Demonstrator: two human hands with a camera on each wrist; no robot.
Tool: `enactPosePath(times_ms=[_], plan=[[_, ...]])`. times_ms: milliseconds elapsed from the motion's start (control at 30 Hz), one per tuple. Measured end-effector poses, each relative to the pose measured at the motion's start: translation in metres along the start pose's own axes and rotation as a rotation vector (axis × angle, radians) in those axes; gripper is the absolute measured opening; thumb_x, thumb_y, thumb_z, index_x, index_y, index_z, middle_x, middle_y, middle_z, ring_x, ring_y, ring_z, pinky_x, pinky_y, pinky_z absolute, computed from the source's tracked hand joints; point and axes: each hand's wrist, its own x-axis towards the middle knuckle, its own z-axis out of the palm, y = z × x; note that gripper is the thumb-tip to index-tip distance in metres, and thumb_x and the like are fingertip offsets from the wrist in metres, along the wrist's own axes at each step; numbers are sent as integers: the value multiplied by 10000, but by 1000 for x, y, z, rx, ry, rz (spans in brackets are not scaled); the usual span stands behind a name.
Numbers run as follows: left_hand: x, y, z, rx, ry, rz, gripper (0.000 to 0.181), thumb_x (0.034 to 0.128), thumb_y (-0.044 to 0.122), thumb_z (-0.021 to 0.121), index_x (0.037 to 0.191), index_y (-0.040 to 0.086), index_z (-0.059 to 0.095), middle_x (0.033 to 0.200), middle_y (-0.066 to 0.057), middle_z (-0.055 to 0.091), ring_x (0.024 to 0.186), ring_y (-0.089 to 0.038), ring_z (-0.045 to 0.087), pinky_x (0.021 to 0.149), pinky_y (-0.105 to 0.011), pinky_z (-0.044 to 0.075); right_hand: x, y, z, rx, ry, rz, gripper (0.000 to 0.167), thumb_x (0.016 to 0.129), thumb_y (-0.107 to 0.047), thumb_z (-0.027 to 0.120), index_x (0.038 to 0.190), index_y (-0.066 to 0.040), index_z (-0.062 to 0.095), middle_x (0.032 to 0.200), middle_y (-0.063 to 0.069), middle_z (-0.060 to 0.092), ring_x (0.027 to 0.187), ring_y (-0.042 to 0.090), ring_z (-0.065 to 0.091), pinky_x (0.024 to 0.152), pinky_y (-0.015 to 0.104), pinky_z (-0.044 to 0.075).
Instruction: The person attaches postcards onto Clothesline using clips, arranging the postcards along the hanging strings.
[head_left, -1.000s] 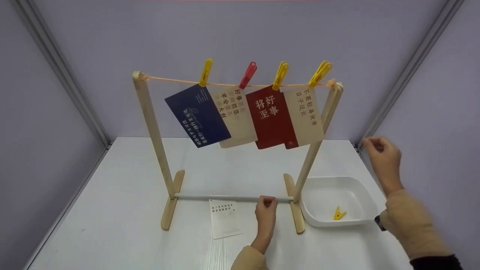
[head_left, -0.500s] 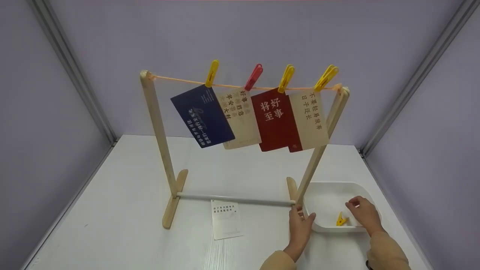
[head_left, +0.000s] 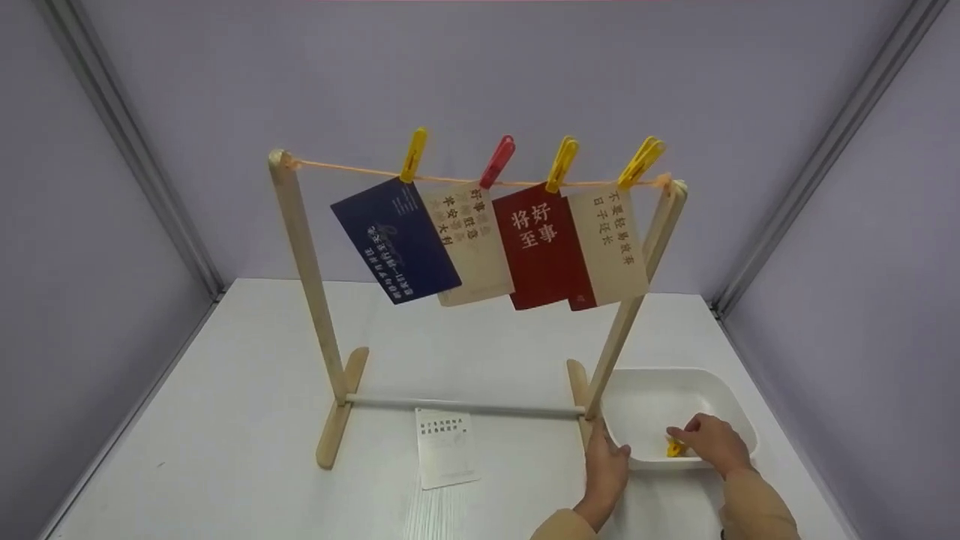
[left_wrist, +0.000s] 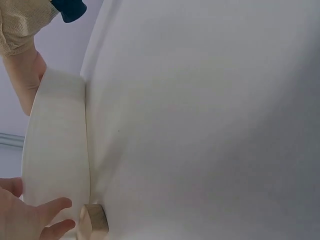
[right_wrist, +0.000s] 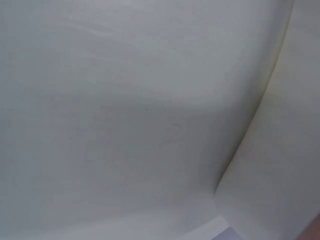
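Observation:
In the head view my right hand (head_left: pixel 714 444) reaches into the white basin (head_left: pixel 622 459) and pinches a yellow clothespin (head_left: pixel 674 448) near its floor. The fingers partly cover the clothespin. My left hand (head_left: pixel 606 471) is between the basin's left side and the rack's right wooden foot (head_left: pixel 577 375). The left wrist view shows this left hand (left_wrist: pixel 25 215) with loosely extended fingers against the basin's outer wall (left_wrist: pixel 57 140), close to the end of the wooden foot (left_wrist: pixel 94 220). Only a sliver of the right hand shows in the right wrist view.
A wooden rack (head_left: pixel 307 255) carries an orange string (head_left: pixel 345 166). Blue (head_left: pixel 397 240), cream (head_left: pixel 472 255), red (head_left: pixel 540 247) and another cream card (head_left: pixel 611 247) hang from it by yellow and red clothespins. A printed card (head_left: pixel 446 454) lies below the rack's white crossbar (head_left: pixel 465 406).
My right hand has come down from beside the rack into the basin and onto the yellow clothespin. The left hand has moved right, from near the crossbar to the basin's left side.

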Motion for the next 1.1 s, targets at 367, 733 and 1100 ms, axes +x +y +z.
enactPosePath(times_ms=[367,733,1100], plan=[[-1,5,0,-9,27,3,612,785,-147,550,1348,-107,315,1387,-279,317,1279,-393,278,1042,-455,222,5,-1,0,42,-79,-5,180,799,-222,647,850,-50,662,814,36,591,743,224,527,675,426,424],[1,4,1,-26,34,43,637,777,-145,544,1360,-107,290,1394,-285,298,1283,-398,268,1048,-447,209,7,-6,-3,-15,-60,-57,447,785,-212,666,1092,83,532,945,187,543,797,317,545,687,464,455],[-2,7,6,6,70,42,621,767,-180,526,1345,-125,304,1391,-274,313,1279,-392,281,1038,-461,227,7,-21,6,-145,48,-48,364,770,-180,711,846,134,543,720,148,585,646,295,570,602,456,483]])
